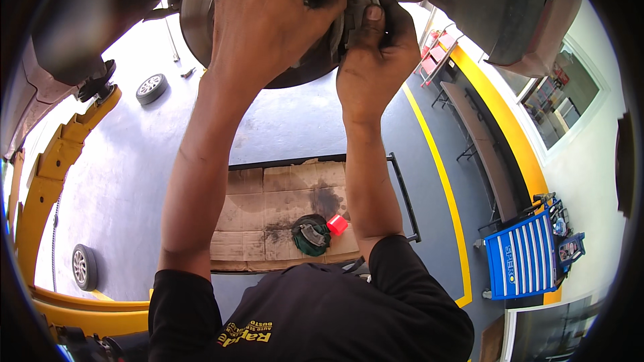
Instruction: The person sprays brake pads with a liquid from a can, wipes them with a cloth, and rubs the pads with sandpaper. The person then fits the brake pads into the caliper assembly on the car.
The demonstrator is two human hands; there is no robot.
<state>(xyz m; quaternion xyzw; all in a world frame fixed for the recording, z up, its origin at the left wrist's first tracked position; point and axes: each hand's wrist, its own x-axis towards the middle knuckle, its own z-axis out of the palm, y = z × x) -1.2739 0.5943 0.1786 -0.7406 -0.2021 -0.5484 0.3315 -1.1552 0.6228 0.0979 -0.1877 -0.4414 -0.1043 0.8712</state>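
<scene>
Pinching the brake assembly point(354, 11) beside the disc point(196, 16), apparently to steady it, the right hand point(376, 60) has a narrow grip, the left hand point(272, 17) an unclear one, while a brake pad point(312, 234) lies on cloth point(310, 249) toward the cardboard's point(240, 218) near edge.

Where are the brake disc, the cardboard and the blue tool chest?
Brake disc point(196, 15): head view, left part of its face.
Cardboard point(243, 205): head view, bare patch left of the green cloth point(308, 246).
Tool chest point(526, 255): head view, drawer fronts.
</scene>
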